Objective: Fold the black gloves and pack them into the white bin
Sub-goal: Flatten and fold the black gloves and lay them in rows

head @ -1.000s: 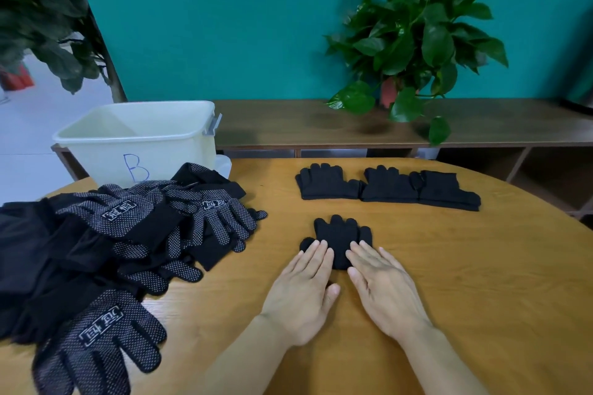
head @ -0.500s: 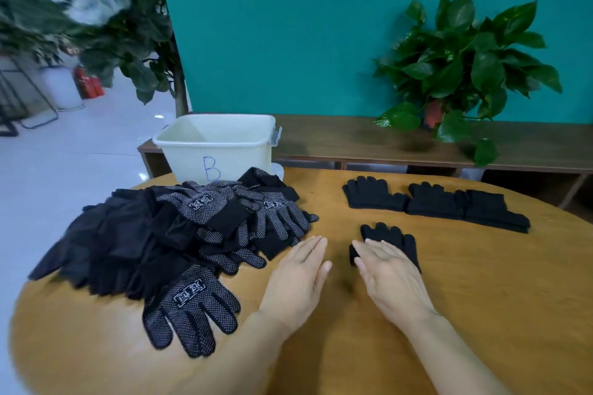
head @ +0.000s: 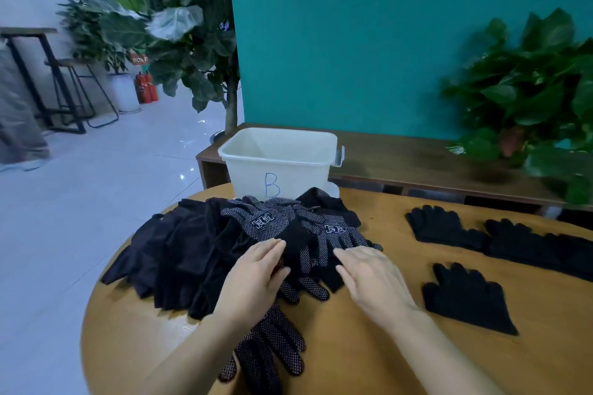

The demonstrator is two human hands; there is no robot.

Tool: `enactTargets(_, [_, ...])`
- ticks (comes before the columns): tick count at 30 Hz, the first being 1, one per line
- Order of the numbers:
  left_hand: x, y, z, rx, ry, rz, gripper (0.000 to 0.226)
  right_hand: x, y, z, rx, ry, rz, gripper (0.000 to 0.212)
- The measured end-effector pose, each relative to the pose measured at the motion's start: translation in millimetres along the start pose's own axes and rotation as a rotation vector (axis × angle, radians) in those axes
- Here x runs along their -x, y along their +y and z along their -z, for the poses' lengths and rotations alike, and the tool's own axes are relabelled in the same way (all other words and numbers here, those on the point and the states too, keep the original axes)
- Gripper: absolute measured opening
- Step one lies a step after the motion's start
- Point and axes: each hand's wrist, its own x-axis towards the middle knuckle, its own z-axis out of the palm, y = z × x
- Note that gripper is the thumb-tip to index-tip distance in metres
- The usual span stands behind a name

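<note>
- The left hand (head: 253, 279) and right hand (head: 372, 279) lie with fingers straight on a heap of black dotted knit gloves (head: 224, 250), gripping nothing.
- Beyond the fingertips stands the white plastic bin marked "B" (head: 279, 163).
- A folded plain black glove (head: 465, 298) lies right of the fingers on the round wooden tabletop (head: 385, 356).
</note>
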Motion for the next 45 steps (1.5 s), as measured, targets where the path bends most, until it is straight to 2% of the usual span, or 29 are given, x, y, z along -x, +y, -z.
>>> enactTargets(2, [-7.3,-10.4,-3.4,-0.004,-0.030,-0.014,0.056,-15.3,-7.8,-14.0,-0.011,-0.012,0.038,0.023])
enactTargets(6, [-23.1,-21.8,-20.4,-0.008,-0.067,-0.056,0.061,-42.9,-18.6,-38.9,0.005,0.014,0.081,0.049])
enactTargets(8, [-28.2,-27.7,-28.7,-0.023,-0.065,-0.068,0.059,-52.9,-21.1,-49.4,0.008,0.007,0.098,0.054])
enactTargets(14, [-37.1,-38.1,-39.7,-0.046,0.048,-0.142,0.050,-65.7,-21.7,-71.3,0.021,-0.022,0.136,0.060])
enactTargets(18, [-36.7,-40.4,-41.3,-0.036,0.082,-0.150,0.051,-68.9,-18.4,-75.3,-0.014,-0.009,0.145,0.050])
enactTargets(24, [-36.4,-35.3,-42.8,-0.008,0.153,-0.136,0.039,-65.9,-20.2,-71.6,-0.096,0.068,0.176,0.019])
enactTargets(25, [-34.4,-33.2,-41.6,-0.009,0.163,-0.144,0.037,-62.4,-22.1,-67.9,-0.095,0.084,0.187,0.018])
enactTargets(27, [-27.3,-28.9,-38.5,0.005,0.184,-0.174,0.029,-51.7,-25.1,-57.6,-0.110,0.061,0.190,0.031])
enactTargets(29, [-14.9,-23.6,-34.4,0.063,0.153,-0.182,0.028,-35.7,-26.7,-48.7,-0.131,0.059,0.200,0.023])
enactTargets(30, [-7.1,-21.5,-33.1,0.102,0.122,-0.179,0.031,-26.9,-28.7,-43.2,-0.132,0.032,0.188,0.025])
enactTargets(32, [9.8,-17.7,-30.5,0.188,0.074,-0.170,0.030,-9.9,-33.0,-33.8,-0.140,-0.048,0.146,0.046])
enactTargets(34, [26.9,-11.5,-27.5,0.273,0.036,-0.153,0.028,4.6,-37.3,-24.6,-0.163,-0.080,0.103,0.050])
enactTargets(39, [59.0,13.6,-6.3,0.429,-0.025,-0.088,0.024,41.0,-46.3,-1.9,-0.337,-0.172,-0.043,0.026])
enactTargets(43, [71.4,35.1,12.9,0.679,-0.086,0.133,0.015,59.1,-52.1,29.0,-0.637,-0.276,-0.378,0.018])
enactTargets(44, [71.0,39.9,17.4,0.754,-0.099,0.183,0.009,60.4,-53.2,40.1,-0.726,-0.273,-0.458,0.011])
enactTargets(45, [69.6,46.7,23.7,0.807,-0.095,0.216,0.013,61.5,-53.6,50.6,-0.840,-0.240,-0.519,0.008])
